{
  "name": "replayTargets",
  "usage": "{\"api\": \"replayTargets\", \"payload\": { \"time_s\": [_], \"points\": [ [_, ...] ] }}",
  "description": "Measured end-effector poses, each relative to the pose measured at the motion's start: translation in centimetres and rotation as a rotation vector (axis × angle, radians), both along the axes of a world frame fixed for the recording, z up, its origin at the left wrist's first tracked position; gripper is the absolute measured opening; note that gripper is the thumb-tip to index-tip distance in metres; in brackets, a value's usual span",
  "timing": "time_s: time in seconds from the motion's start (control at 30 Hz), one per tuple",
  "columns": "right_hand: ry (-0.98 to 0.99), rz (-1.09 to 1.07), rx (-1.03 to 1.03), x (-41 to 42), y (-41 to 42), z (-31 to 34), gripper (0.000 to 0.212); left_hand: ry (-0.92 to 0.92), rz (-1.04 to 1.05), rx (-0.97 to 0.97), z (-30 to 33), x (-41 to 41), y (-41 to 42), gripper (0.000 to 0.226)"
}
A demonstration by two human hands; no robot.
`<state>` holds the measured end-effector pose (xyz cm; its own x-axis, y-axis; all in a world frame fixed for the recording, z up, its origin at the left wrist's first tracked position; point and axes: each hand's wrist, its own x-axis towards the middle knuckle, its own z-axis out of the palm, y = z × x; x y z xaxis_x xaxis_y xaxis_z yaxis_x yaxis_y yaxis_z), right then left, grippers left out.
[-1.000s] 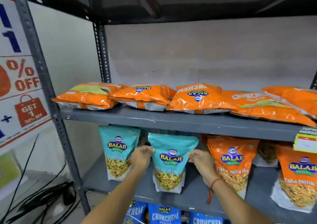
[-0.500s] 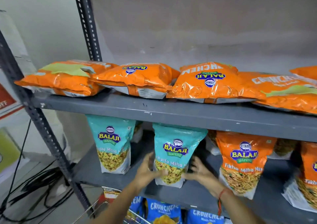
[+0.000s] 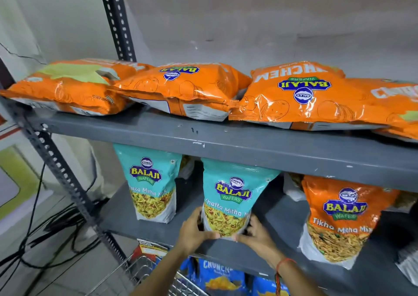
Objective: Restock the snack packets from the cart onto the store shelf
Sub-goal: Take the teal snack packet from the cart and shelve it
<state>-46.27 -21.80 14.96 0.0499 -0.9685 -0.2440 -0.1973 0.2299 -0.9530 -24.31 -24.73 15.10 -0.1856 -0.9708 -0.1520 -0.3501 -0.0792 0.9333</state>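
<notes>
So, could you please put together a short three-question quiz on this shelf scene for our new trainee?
1. True or false: both hands, left hand and right hand, grip the teal packet near its base.
2. What colour is the standing packet to its right?
3. The packets on the upper shelf are: A) standing upright, B) lying flat, C) hanging.

Key: 1 true; 2 orange; 3 B.
</notes>
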Motion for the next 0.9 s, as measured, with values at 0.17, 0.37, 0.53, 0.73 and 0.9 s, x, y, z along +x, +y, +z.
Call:
{"api": "replayTargets", "payload": {
  "time_s": [0.17,0.37,0.53,0.73,0.9],
  "points": [
    [0.062,-0.007,-0.031,0.3,1.2,1.1,0.064,0.016,0.011,-0.013,1.1,0.0,1.1,0.088],
    [0.066,-0.111,-0.148,-0.4,5.0,5.4,0.118,0.079,0.173,-0.209,7.0,-1.0,4.3,0.135],
    [0.000,-0.275,-0.304,-2.4,10.8,11.5,0.098,0.187,0.197,-0.429,13.3,-4.6,7.4,0.095],
    [-0.019,-0.470,-0.422,-7.7,18.4,15.4,0.079,0.289,-0.079,-0.483,16.8,-13.6,12.9,0.075],
    [0.024,-0.630,-0.389,-15.2,23.6,13.7,0.063,0.250,-0.207,-0.346,14.3,-21.5,17.2,0.068]
  ]
}}
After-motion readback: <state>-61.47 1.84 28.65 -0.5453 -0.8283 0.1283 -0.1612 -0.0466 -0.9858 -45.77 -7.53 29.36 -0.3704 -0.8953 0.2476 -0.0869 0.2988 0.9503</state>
